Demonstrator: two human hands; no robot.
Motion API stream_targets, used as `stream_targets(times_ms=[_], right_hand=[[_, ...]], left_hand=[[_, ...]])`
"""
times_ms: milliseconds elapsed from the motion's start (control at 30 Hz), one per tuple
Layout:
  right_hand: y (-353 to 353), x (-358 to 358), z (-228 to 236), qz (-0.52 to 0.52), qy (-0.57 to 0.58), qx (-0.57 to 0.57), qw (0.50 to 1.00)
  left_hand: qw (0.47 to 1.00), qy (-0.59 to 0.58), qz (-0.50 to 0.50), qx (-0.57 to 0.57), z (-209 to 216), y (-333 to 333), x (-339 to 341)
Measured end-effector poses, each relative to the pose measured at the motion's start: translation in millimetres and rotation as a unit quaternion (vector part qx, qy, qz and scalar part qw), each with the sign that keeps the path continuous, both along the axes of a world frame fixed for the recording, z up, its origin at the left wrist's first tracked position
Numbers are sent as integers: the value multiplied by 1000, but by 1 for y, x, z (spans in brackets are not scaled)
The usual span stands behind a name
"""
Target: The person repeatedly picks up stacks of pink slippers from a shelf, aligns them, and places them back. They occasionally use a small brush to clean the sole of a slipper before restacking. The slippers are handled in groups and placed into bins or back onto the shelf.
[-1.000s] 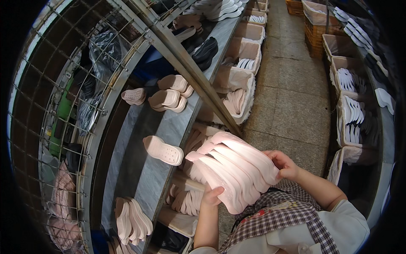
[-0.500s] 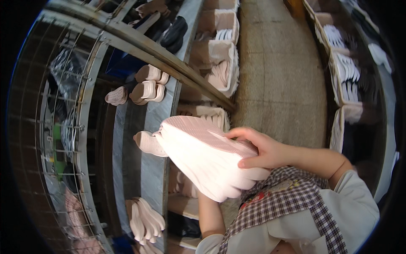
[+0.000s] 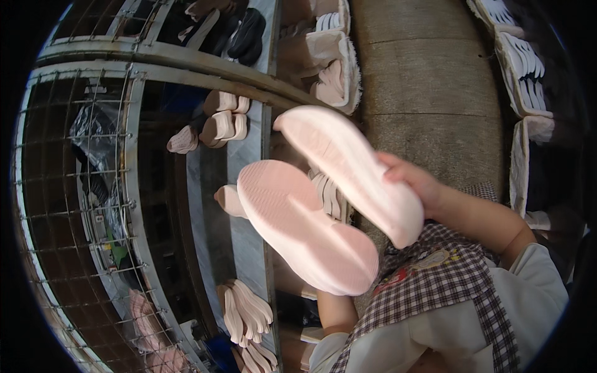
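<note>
My right hand [image 3: 413, 183] is closed around the edge of a pale pink shoe sole [image 3: 354, 165], lifted at a slant. Beside it, lower and to the left, is another pale pink shoe sole [image 3: 305, 227], its ribbed tread facing up. My left forearm [image 3: 336, 311] reaches up beneath that one and bears it; the left hand itself is hidden under it. Past its left edge, part of another pink sole [image 3: 230, 200] shows over the grey shelf. I cannot tell whether my left hand holds it too.
On the grey shelf [image 3: 245, 248] stand stacked pink soles [image 3: 227, 127] and a row of soles [image 3: 245, 311]. A wire mesh rack [image 3: 130, 186] is at left, with a metal bar [image 3: 205, 78] across. Lined bins [image 3: 333, 68] of soles flank the aisle [image 3: 429, 81]; more bins [image 3: 522, 74] stand right.
My right hand has drawn one sole up and right, apart from the gathered soles. The lower sole now shows its whole tread. My view has shifted slightly.
</note>
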State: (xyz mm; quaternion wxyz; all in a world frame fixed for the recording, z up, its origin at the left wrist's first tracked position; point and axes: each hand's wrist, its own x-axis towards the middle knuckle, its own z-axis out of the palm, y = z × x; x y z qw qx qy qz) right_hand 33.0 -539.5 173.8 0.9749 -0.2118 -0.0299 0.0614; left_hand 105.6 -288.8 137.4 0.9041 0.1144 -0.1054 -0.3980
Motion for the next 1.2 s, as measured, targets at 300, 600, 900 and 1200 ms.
stream_targets(times_ms=[300,600,900,1200], right_hand=[[16,-6,-43,65,77,256,961],[6,-2,-42,38,36,130,990],[22,3,-78,70,91,234,965],[11,-1,-86,65,120,248,959]], left_hand=[[989,58,9,-138,-9,-19,-6],[997,55,47,-8,13,-9,-4],[996,69,58,-24,22,-30,-4],[976,135,35,-165,30,-30,-2]])
